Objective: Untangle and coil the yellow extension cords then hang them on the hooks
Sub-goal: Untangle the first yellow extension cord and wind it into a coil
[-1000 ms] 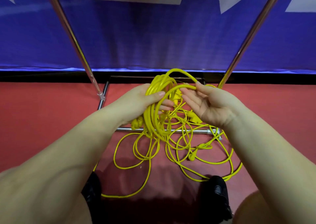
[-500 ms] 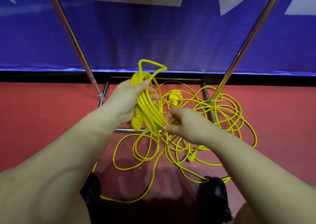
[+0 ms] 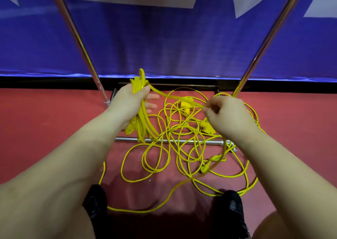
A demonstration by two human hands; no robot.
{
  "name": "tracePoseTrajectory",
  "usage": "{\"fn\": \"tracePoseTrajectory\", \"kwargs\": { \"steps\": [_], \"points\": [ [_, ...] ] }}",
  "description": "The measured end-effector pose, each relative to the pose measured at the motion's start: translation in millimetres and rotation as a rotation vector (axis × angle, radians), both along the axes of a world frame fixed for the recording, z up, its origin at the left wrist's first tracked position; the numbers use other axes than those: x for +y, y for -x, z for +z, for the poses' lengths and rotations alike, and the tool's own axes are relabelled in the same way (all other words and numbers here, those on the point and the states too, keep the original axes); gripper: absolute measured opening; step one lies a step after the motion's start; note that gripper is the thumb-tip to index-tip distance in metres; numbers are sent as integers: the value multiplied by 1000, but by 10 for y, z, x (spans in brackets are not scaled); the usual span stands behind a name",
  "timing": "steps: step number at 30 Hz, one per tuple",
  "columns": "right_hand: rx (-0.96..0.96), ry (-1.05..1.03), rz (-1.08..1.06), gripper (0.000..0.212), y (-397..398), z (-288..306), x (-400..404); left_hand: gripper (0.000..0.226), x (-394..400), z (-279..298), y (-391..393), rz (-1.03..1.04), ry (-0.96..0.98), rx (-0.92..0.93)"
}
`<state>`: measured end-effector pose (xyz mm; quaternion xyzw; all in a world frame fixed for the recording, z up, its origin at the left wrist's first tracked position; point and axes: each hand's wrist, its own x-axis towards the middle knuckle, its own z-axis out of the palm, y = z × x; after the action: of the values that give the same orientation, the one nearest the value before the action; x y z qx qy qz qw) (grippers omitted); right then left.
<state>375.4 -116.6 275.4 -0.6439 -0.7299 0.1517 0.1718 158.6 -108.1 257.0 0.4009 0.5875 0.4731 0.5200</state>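
My left hand (image 3: 130,103) grips a bundle of coiled yellow cord (image 3: 141,118), thumb over the top of the loops, which hang down to the rack's front bar. A single strand runs from that bundle rightward to my right hand (image 3: 225,114), which pinches it between thumb and fingers. Beneath both hands a tangle of loose yellow cords (image 3: 182,147) with plugs sprawls over the red floor. No hooks are in view.
A metal rack's two slanted chrome poles (image 3: 76,36) (image 3: 273,36) rise left and right, with a chrome base bar (image 3: 175,140) lying across under the cords. A blue banner hangs behind. My black shoes (image 3: 95,204) (image 3: 230,207) stand at the bottom edge, cord looping between them.
My right hand moved up and to the right, drawing a strand taut from the bundle. The left hand stayed put with the coil.
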Motion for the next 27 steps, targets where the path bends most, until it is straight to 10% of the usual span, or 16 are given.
{"fn": "tracePoseTrajectory", "kwargs": {
  "steps": [7,11,17,23,27],
  "points": [
    [313,442,388,18,130,106,-112,14,-52,27,-54,-240,13,28],
    [585,243,180,13,106,153,-21,14,-167,83,-213,-461,20,17],
    [220,272,19,51,25,14,38,17,-234,173,-355,-386,79,-312],
    [687,-16,19,16,-4,88,100,20,-146,183,-275,-279,61,-246],
    [552,49,210,15,-52,117,93,20,-204,162,-320,-418,126,-248]
  ]
}}
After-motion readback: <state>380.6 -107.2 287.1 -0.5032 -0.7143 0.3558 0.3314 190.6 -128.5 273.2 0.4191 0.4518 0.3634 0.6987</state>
